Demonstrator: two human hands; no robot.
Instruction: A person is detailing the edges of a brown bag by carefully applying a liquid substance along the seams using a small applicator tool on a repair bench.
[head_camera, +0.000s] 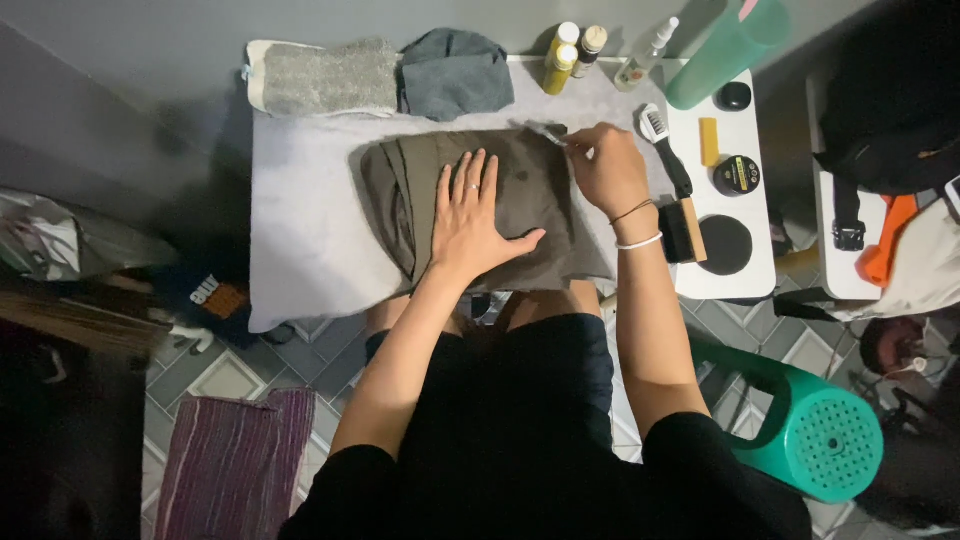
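Note:
An olive-brown folded garment (530, 185) lies on a grey cloth (300, 190) spread over a low table. My left hand (472, 218) rests flat on the garment's middle, fingers spread, a ring on one finger. My right hand (606, 168) sits at the garment's far right corner, its fingers pinched on a small metal tool (550, 133) whose tip touches the fabric. Bracelets circle my right wrist.
Two folded grey cloths (325, 75) (455, 72) lie at the table's back. Small bottles (562, 55), a spray bottle (645, 55), a green cylinder (725, 50), brushes (668, 155), round tins (738, 175) and a yellow block (709, 140) crowd a white tray (745, 280) at right. A green stool (820, 435) stands lower right.

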